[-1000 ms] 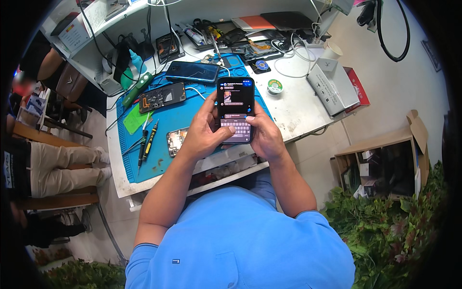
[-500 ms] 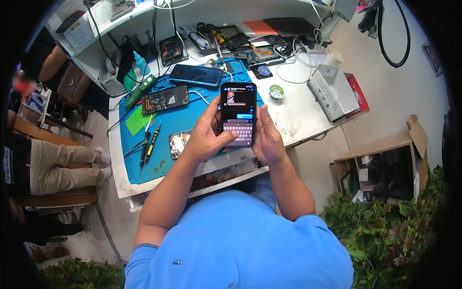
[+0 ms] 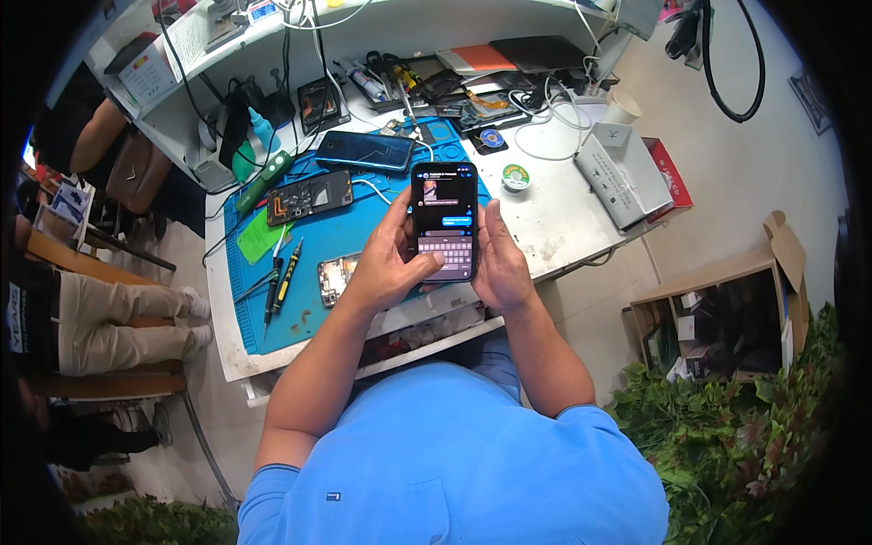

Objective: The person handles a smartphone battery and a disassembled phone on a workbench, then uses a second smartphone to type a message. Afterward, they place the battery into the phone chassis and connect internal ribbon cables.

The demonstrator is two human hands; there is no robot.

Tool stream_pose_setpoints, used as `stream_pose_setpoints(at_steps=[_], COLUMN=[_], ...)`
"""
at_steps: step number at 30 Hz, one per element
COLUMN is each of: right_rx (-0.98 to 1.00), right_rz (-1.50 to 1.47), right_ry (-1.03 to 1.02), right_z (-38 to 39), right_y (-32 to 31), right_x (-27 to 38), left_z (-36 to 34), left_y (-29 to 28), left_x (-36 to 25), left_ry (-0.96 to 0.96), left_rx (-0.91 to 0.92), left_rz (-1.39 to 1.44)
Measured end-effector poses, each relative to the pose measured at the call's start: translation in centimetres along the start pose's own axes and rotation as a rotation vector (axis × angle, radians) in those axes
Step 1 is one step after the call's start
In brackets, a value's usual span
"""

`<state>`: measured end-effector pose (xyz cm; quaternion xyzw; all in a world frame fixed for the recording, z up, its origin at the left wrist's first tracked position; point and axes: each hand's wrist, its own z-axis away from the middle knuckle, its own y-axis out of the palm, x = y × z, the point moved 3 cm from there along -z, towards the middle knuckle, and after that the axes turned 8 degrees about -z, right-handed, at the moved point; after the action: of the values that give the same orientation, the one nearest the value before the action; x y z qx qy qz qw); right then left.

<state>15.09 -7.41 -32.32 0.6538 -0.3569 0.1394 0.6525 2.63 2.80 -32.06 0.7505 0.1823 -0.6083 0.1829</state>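
Observation:
A black smartphone (image 3: 444, 204) is held upright over the front of the bench, its lit screen showing a message chat and an on-screen keyboard. My left hand (image 3: 389, 265) wraps the phone's left side, thumb resting on the keyboard. My right hand (image 3: 502, 263) cups the right edge, its thumb raised beside the phone and its other fingers partly hidden behind. Below my left hand lies an opened phone with bare circuitry (image 3: 337, 278), partly covered by that hand. Behind the smartphone are a dark blue phone (image 3: 365, 152) and a phone body without its back cover (image 3: 310, 197).
On the blue repair mat (image 3: 272, 327) lie screwdrivers (image 3: 288, 274) and a green card (image 3: 263, 238). A round tin (image 3: 515, 177) and a white box (image 3: 621, 178) stand at right. Cables and tools crowd the back. Someone in beige trousers (image 3: 123, 322) sits at left.
The whole view has shifted slightly. Both hands keep their hold on the smartphone, and my left thumb stays over the keyboard.

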Motion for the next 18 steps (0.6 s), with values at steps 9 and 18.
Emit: stream_pose_setpoints(at_steps=[9,18], right_rx=[0.020,-0.017], right_rz=[0.012,0.136], right_ry=[0.032,-0.018], right_z=[0.2,1.5], right_y=[-2.5,-5.6], right_x=[1.6,5.3], left_z=[0.0,0.6], left_y=[0.2,-0.6], left_x=[-0.6,-4.1], left_ry=[0.016,0.142], left_rx=[-0.188,-0.268], left_rz=[-0.122,-0.207])
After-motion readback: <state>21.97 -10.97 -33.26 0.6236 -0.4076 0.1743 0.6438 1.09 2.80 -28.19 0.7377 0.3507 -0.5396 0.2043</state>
